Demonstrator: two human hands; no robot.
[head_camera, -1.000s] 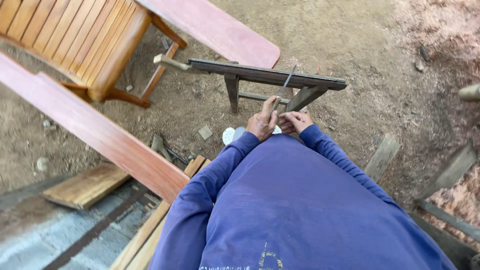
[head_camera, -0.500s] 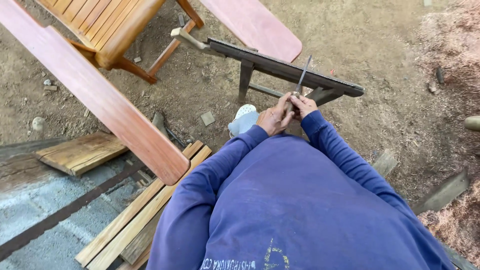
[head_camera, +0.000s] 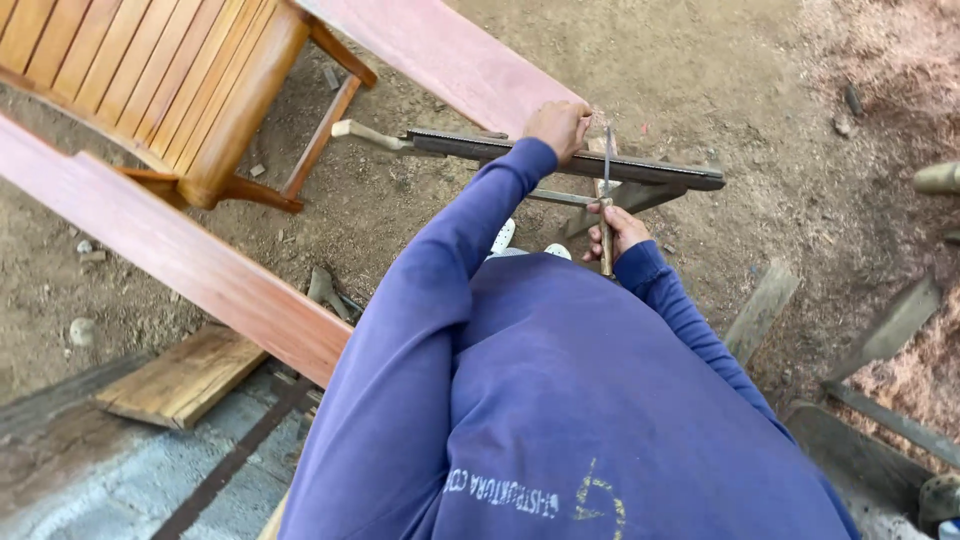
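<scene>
A moment ago both hands sat together at the file; now the left hand (head_camera: 556, 126) presses down on the saw blade (head_camera: 560, 160) at upper centre while the right hand (head_camera: 618, 230) grips the file (head_camera: 606, 200) beneath it.

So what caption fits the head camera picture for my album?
Left hand steadies a saw blade while right hand works a file.

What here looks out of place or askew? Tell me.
Loose offcuts: a short plank and a grey board lie at odd angles on the dirt. Otherwise nothing odd: left hand steadies the saw blade, right hand holds the file.
</scene>
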